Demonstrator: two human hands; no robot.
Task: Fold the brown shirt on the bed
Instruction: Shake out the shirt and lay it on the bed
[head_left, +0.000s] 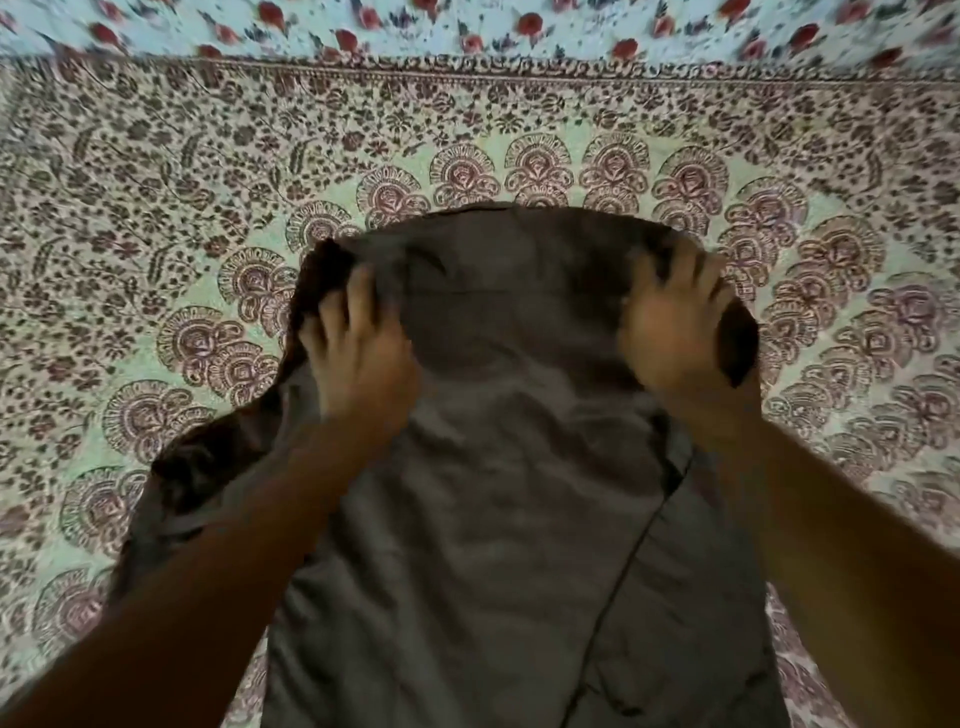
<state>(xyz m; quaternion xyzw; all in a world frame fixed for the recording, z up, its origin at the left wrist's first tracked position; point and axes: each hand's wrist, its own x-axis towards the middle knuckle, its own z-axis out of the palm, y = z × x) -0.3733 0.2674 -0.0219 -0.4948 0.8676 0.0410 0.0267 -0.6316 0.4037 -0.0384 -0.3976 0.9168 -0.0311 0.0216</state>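
The brown shirt lies mid-frame on the paisley-sheeted bed. The left grip and right grip each clutch its far edge. A rose-print cloth spans the top.

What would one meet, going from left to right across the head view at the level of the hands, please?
Patterned bedspread → left hand → middle of the brown shirt, whose far edge both hands grip → right hand → bedspread again.
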